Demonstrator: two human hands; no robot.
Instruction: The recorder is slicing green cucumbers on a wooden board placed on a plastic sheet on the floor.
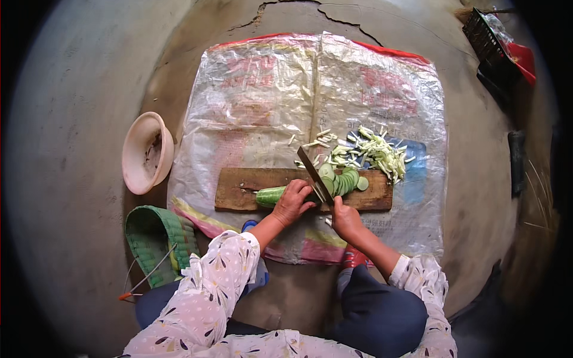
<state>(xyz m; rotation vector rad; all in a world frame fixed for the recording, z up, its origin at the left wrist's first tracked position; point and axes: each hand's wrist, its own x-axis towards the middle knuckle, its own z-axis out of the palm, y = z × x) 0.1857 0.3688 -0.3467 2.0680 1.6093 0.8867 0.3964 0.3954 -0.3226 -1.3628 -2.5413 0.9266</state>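
My left hand presses on a green cucumber-like vegetable lying along a worn wooden board. In my right hand is the handle of a kitchen knife, its broad dark blade slanting up and left beside the fingers of my left hand. Thin round slices overlap in a row just right of the blade on the board. Beyond the board's upper right edge lies a loose heap of pale green strips, with more strips scattered to its left. My right hand hides the knife's handle.
A flattened woven plastic sack bearing print lies under the board. To the left stand a pale plastic basin with dark residue and a green woven basket with a wire handle. A black crate is at the upper right. My feet touch the sack's near edge.
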